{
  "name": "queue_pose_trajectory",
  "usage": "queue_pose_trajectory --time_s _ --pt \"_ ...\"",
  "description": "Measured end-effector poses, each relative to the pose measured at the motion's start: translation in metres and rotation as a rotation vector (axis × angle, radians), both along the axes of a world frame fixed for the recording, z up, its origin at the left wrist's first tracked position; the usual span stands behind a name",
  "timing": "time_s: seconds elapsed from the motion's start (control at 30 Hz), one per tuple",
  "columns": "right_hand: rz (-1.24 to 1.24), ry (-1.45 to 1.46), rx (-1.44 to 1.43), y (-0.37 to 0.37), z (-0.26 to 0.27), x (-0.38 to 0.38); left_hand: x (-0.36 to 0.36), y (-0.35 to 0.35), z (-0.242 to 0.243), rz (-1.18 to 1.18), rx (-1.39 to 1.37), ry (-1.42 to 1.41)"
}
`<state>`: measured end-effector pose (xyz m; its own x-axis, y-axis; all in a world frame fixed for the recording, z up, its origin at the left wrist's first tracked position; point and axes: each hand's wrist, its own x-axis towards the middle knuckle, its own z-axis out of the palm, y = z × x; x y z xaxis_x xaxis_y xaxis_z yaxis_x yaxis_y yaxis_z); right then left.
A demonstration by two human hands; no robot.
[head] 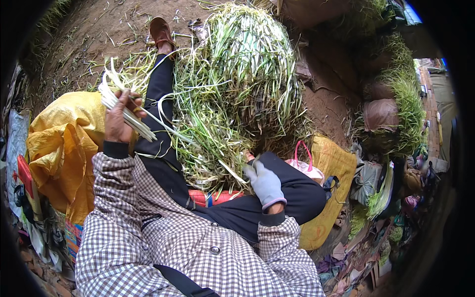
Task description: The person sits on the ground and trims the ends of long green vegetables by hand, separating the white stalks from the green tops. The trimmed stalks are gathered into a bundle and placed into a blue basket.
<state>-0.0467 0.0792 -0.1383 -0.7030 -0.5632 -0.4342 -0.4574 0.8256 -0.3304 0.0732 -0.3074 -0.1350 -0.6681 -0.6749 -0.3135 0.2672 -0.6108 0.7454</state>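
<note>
My bare left hand [120, 113] is closed around a bunch of pale, peeled stalks [135, 124], with long thin leaves trailing from it. My right hand [264, 182], in a light grey glove, is by the lower right edge of a loose heap of green stalks [207, 137] between my legs. Its fingers are partly blurred, and whether they pinch a stalk is unclear. Beyond the loose heap stands a large, dense pile of green-and-white stalks [252, 55] with brown, soiled ends towards me.
A yellow-orange woven sack [70, 133] bulges at my left. Another yellow sack [326, 211] lies beside my right knee, near a pink-handled bag [306, 167]. More wrapped green bundles [404, 100] stand at the far right. Plant scraps litter the bare soil [96, 33] ahead.
</note>
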Motion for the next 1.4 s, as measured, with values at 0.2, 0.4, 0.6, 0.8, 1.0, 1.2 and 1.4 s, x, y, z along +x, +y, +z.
queue_pose_trajectory --time_s 0.2,0.4,0.6,0.8,1.0,1.2,1.4 --pt "-0.29 -0.461 -0.847 -0.112 0.052 0.027 -0.029 0.076 -0.002 -0.185 0.054 0.076" --pt "-0.382 -0.512 -0.724 -0.097 0.016 0.037 -0.05 0.081 0.012 -0.282 0.013 0.01" --pt "0.275 0.336 -0.794 -0.097 -0.049 -0.043 -0.076 0.109 0.001 -0.249 0.059 0.084" --pt "-0.954 0.182 -0.603 -0.024 -0.096 -0.188 -0.08 0.072 -0.002 -0.092 0.231 0.32" --pt "-0.89 0.071 0.058 -0.019 -0.117 -0.183 -0.082 0.097 -0.014 -0.223 0.226 0.074" --pt "-0.704 0.006 -0.288 -0.039 -0.067 -0.123 -0.106 0.128 -0.002 -0.364 0.007 -0.2" --pt "-0.514 -0.171 -0.759 -0.077 -0.008 -0.008 -0.1 0.136 -0.002 -0.425 -0.043 -0.252"
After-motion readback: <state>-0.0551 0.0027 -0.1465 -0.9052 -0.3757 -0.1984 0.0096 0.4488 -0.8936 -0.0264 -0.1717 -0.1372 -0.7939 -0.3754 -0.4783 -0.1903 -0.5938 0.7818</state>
